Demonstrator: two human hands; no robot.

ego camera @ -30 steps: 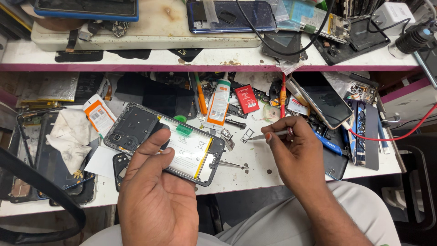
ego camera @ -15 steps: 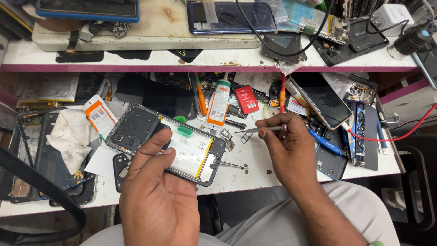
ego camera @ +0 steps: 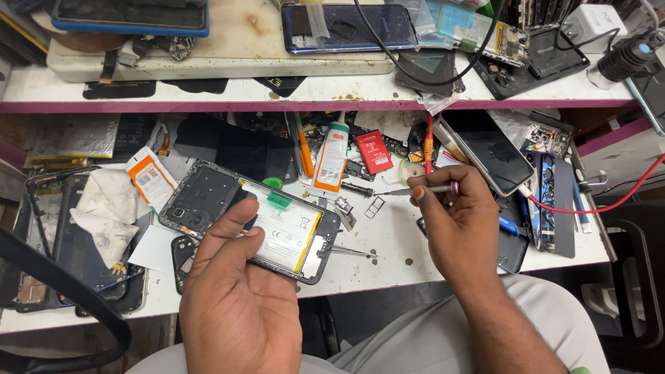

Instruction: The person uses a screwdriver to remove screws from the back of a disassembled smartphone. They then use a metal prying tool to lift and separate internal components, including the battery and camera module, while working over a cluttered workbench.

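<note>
Clutter is crowding the white tabletop (ego camera: 388,256): a red battery (ego camera: 375,151), a white tube (ego camera: 330,158), a crumpled cloth (ego camera: 104,208). The left hand (ego camera: 235,305) is gripping an opened phone (ego camera: 249,220) above it, while the right hand (ego camera: 460,221) is pinching what looks like a thin screwdriver (ego camera: 415,189), its tip hanging over small loose parts.

Since the earlier pictures, the right hand (ego camera: 463,225) has lifted the thin screwdriver (ego camera: 414,190) up and away from the bench, while the opened phone (ego camera: 251,219) has tilted slightly in the left hand (ego camera: 239,305).
</note>
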